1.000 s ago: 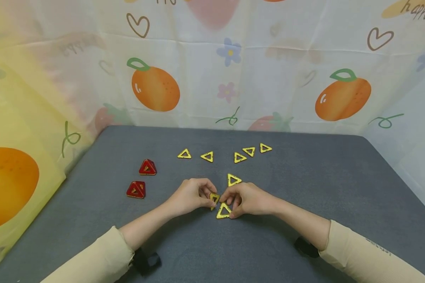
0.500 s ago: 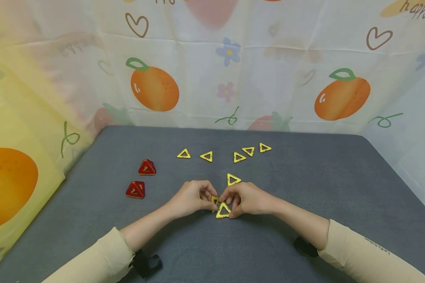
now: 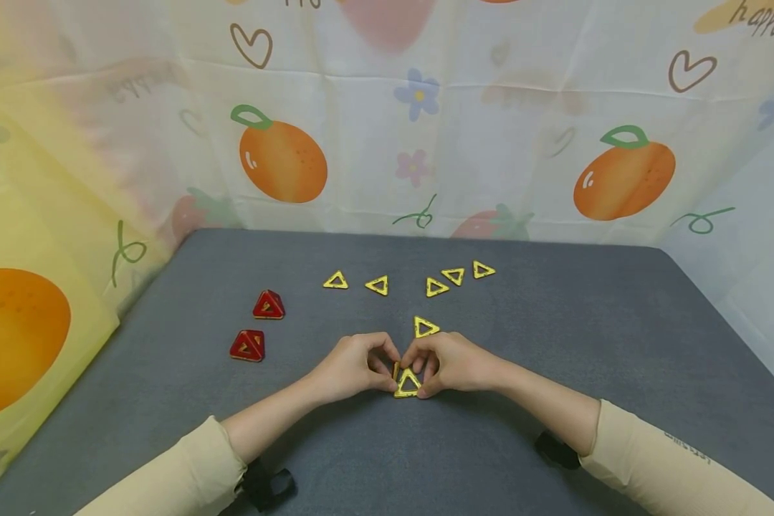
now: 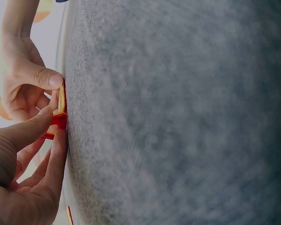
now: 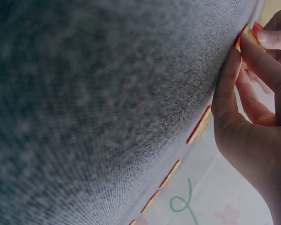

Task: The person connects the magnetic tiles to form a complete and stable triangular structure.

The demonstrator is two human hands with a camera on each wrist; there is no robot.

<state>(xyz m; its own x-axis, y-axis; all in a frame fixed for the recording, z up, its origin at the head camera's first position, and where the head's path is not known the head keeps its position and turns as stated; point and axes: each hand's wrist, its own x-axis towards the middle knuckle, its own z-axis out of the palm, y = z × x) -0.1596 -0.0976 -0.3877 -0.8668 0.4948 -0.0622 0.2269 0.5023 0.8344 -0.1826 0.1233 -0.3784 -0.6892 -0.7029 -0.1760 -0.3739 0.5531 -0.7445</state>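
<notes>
My left hand (image 3: pixel 351 367) pinches a triangular tile (image 4: pixel 60 120), which is red and yellow and stands on edge. In the head view only a thin strip of that tile shows. My right hand (image 3: pixel 461 365) holds a second triangular tile (image 3: pixel 408 393) by its right side; this one lies flat, yellow face up, with an open centre. The standing tile is at the flat tile's left side, and both hands nearly meet there. Fingers hide whether the two edges touch. In the right wrist view, my right hand's fingers (image 5: pixel 232 79) rest low against the grey table.
Just beyond my right hand lies another yellow triangle (image 3: pixel 418 328). Several more yellow triangles (image 3: pixel 377 292) are spread in a row farther back. Two red pyramids (image 3: pixel 269 308) stand to the left on the grey table (image 3: pixel 587 322). A printed cloth (image 3: pixel 464 143) hangs behind.
My left hand has shifted slightly right towards my right hand, bringing its tile to the flat one and turning it edge-on to the head view. The right hand stays in place.
</notes>
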